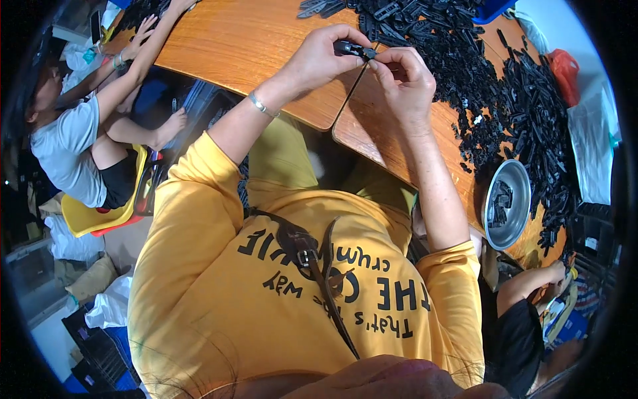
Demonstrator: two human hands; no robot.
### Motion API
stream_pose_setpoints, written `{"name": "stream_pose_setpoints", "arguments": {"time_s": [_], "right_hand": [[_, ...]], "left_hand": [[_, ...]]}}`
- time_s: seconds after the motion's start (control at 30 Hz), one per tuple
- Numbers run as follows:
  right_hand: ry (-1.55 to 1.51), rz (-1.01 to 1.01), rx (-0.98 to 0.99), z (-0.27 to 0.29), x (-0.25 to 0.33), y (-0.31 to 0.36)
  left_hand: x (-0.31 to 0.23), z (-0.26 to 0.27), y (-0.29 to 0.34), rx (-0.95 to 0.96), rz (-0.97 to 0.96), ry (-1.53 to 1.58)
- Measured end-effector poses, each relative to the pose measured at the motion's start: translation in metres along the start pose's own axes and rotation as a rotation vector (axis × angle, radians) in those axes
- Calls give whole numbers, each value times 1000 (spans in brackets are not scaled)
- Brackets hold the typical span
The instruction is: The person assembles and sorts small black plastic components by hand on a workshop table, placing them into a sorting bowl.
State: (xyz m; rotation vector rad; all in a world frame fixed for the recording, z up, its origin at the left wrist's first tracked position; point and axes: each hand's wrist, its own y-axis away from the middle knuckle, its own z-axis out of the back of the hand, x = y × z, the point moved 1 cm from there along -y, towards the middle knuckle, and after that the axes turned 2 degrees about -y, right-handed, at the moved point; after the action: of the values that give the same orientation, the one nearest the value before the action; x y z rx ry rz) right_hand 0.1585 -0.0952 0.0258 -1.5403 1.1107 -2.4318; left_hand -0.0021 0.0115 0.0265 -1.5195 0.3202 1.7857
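Above the wooden table (229,40), near its front edge, my two hands meet at a small black plastic part (353,50). My left hand (319,56) grips its left end between thumb and fingers. At its right end, the thumb and forefinger of my right hand (404,76) are pinched together; the fingertips hide whether a second small piece is there. Just beyond and to the right of my hands lies a large heap of loose black plastic parts (419,36), long and short ones mixed.
A metal bowl (525,193) holding some black parts stands at the right, beside a long pile of narrow black strips (531,113). A red plastic bag (565,76) lies beyond. Another person (73,146) sits at the left on a yellow chair (86,219); another person's arm (531,282) shows lower right.
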Motion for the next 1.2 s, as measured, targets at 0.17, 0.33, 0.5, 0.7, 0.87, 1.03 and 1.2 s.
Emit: {"name": "stream_pose_setpoints", "arguments": {"time_s": [0.17,0.33,0.5,0.7,0.87,1.03,1.2], "right_hand": [[61,111,5,7,4,4],[70,116,31,11,8,8],[2,71,-17,9,10,9],[-85,49,-30,3,13,3],[-94,-7,-34,6,16,4],[-138,-71,-23,1,16,14],[-91,-75,-9,-7,17,15]], "left_hand": [[-8,0,4,56,61,92],[-11,-4,14,100,221,303],[-6,-3,20,141,321,677],[10,-18,29,180,295,1022],[20,-17,30,226,262,1090],[21,-10,31,49,270,1006],[18,-14,31,6,239,927]]}}
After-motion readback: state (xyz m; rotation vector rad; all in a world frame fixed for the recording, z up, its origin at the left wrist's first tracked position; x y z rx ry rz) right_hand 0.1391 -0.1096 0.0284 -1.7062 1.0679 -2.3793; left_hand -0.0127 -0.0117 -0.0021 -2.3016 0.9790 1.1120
